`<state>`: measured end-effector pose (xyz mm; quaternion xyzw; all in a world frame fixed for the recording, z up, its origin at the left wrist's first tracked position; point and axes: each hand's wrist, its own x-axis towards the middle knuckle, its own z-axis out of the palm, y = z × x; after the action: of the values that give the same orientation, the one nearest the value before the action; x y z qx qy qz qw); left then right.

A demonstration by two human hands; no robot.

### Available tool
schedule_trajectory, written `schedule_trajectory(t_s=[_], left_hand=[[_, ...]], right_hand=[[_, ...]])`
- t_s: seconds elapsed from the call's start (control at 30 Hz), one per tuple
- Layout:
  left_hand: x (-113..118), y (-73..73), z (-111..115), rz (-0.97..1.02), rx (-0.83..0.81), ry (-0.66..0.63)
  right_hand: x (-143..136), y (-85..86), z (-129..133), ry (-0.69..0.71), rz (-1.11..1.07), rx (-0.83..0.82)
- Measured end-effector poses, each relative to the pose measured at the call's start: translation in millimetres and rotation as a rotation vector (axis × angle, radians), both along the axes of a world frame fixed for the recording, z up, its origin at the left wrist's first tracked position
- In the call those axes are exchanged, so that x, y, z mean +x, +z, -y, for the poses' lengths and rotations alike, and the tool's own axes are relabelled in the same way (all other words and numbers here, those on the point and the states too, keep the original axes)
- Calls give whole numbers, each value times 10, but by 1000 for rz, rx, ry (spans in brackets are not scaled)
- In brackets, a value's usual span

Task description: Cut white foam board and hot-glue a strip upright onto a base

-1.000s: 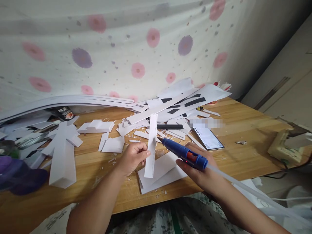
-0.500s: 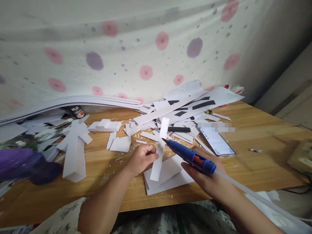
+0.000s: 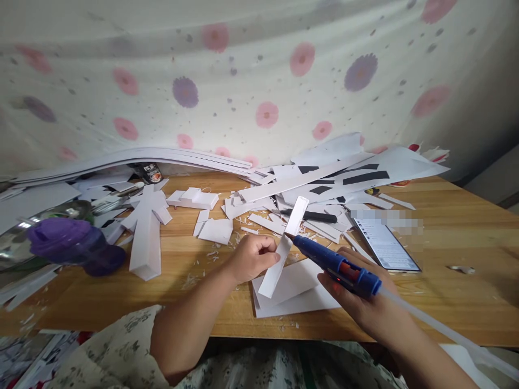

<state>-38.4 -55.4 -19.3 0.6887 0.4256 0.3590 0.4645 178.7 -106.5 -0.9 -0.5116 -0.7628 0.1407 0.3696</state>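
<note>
Pinched in my left hand (image 3: 256, 258) is a narrow white foam board strip (image 3: 279, 265), tilted up and away from me. My right hand (image 3: 363, 297) grips a blue hot glue gun (image 3: 332, 262), its dark nozzle at the strip's surface about midway along. Whether the tip touches the strip I cannot tell. A long translucent glue stick (image 3: 438, 321) runs out of the gun's back, and a small red light glows on its side. Below the strip, folded white board pieces (image 3: 300, 300) lie on the wooden table (image 3: 227, 319).
A white board model (image 3: 146, 237) and a purple bottle (image 3: 77, 246) stand at the left. Behind my hands lie white offcuts (image 3: 217, 229), a black craft knife (image 3: 318, 216) and a heap of printed sheets (image 3: 365, 181). A phone (image 3: 389, 246) lies at the right.
The camera view has swung left, so everything sits further right. The glue gun's nozzle has moved a little down along the strip. Both hands keep their holds.
</note>
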Motion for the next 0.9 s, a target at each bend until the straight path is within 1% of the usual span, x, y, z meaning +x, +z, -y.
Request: schedule_trajectory(t_s=[0.17, 0.27, 0.57, 0.77, 0.9], left_hand=[[-9, -2, 3, -8, 16, -8], [-10, -4, 2, -13, 27, -9], [-3, -6, -2, -36, 37, -17], [-7, -20, -8, -48, 27, -23], [-9, -6, -3, -54, 24, -31]], right_hand=[[39, -77, -26, -2, 16, 18], [49, -86, -38, -20, 14, 27], [72, -44, -54, -62, -29, 23], [78, 15, -64, -88, -43, 14], [96, 46, -98, -107, -66, 38]])
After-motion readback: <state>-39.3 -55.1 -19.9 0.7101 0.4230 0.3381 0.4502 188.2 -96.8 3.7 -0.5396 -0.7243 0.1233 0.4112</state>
